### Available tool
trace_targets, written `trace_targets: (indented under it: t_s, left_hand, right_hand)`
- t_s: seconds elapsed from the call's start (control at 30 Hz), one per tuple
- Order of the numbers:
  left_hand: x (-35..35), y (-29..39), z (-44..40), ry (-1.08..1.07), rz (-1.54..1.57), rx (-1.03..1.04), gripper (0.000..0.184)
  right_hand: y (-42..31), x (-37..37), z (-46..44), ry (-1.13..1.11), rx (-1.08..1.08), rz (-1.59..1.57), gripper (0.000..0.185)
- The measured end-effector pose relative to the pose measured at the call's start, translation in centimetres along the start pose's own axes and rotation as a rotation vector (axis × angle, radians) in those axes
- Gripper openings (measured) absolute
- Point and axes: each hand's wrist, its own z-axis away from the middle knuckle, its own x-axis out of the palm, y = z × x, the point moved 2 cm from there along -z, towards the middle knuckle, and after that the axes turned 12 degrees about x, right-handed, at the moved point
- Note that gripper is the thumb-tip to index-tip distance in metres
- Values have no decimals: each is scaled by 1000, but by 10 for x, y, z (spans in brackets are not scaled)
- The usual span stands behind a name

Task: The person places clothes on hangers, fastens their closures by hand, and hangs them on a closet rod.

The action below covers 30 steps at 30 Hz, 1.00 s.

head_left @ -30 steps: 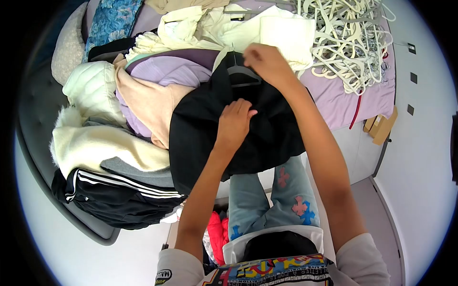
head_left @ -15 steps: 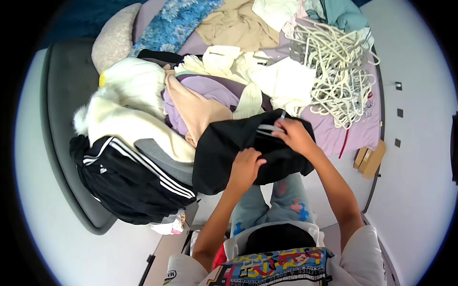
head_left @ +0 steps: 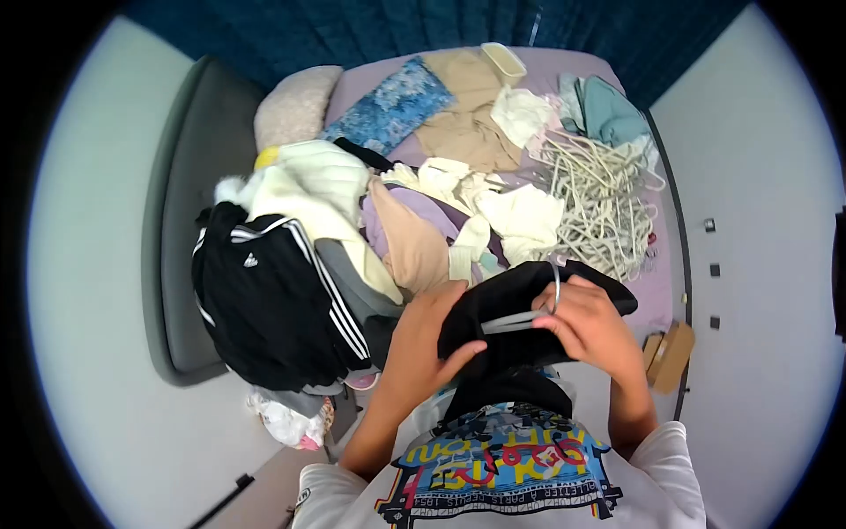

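- Grip: hanger (head_left: 511,324) held by R hand (head_left: 589,328), fingers curled closed around it, thumb pressed near its end.
- Edge of blk garment (head_left: 495,298) held by L hand (head_left: 425,339), closed on it; thumb inside opening, fingers partly hidden by cloth.
- Garment held bunched between bed (head_left: 577,66) & shirt (head_left: 502,463); hanger seen across its opening.
- Step in hand, prob.: hanger being worked at the opening; in or out can't be told.
- Next move, est.: opening to be held spread by L, hanger to be steered clear of folds by R; hook (head_left: 556,286) could be snagged.
- Hanger pile (head_left: 608,212) & clothes pile (head_left: 410,238) seen on bed.
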Motion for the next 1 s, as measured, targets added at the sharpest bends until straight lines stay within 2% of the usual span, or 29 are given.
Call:
trace_targets:
  t_s: [0.07, 0.13, 0.2, 0.23, 0.3, 0.4, 0.47, 0.5, 0.53, 0.57, 0.6, 0.67, 0.7, 0.73, 0.8, 0.83, 0.87, 0.93, 1.0]
  left_hand:
    - [-3, 32, 2, 127, -47, 14, 70]
    - [-13, 65, 7, 181, -321, 366, 52]
    - [-26, 104, 13, 75, -445, 289, 48]
    - [-25, 112, 26, 94, -451, 259, 50]
    - [-23, 129, 48, 116, -480, 189, 52]
    - [-17, 158, 75, 287, -216, -44, 59]
    - [-15, 178, 95, 412, -104, -115, 51]
    - [-19, 184, 109, 450, -140, -142, 51]
    - [-25, 190, 124, 409, -239, -93, 41]
    - [-27, 198, 137, 362, -340, -43, 32]
    - [-28, 206, 151, 394, -378, -69, 32]
    - [-31, 217, 176, 537, -458, -223, 14]
    - [-27, 218, 188, 659, -398, -250, 11]
    - [-30, 225, 200, 687, -430, -256, 11]
    - [-36, 238, 227, 744, -714, -311, 17]
    - [-41, 245, 243, 769, -821, -335, 26]
    - [-43, 250, 264, 787, -834, -342, 26]
    - [-44, 256, 310, 754, -857, -503, 34]
    - [-48, 264, 338, 822, -794, -486, 37]
  right_hand:
    - [-29, -10, 1, -12, -201, -76, 13]
    - [-54, -8, 4, -170, -336, -44, 14]
    - [-66, 7, 12, -175, -504, -31, 16]
    - [-71, 17, 17, -164, -533, -92, 16]
    - [-80, 23, 23, -297, -583, -145, 20]
    - [-95, 42, 40, -446, -661, -224, 21]
    - [-109, 58, 41, -505, -766, -268, 20]
    - [-117, 67, 46, -568, -796, -248, 17]
    - [-125, 74, 53, -634, -820, -227, 15]
    - [-137, 73, 55, -611, -824, -228, 11]
    - [-148, 77, 57, -641, -871, -236, 11]
    - [-170, 85, 63, -686, -927, -266, 11]
    - [-176, 95, 69, -732, -901, -267, 12]
    - [-185, 104, 76, -746, -941, -267, 12]
    - [-203, 121, 88, -759, -940, -307, 13]
    - [-212, 130, 94, -801, -919, -256, 13]
    - [-222, 140, 101, -813, -939, -251, 13]
    - [-243, 165, 111, -813, -880, -312, 16]
    - [-266, 189, 121, -828, -915, -289, 15]
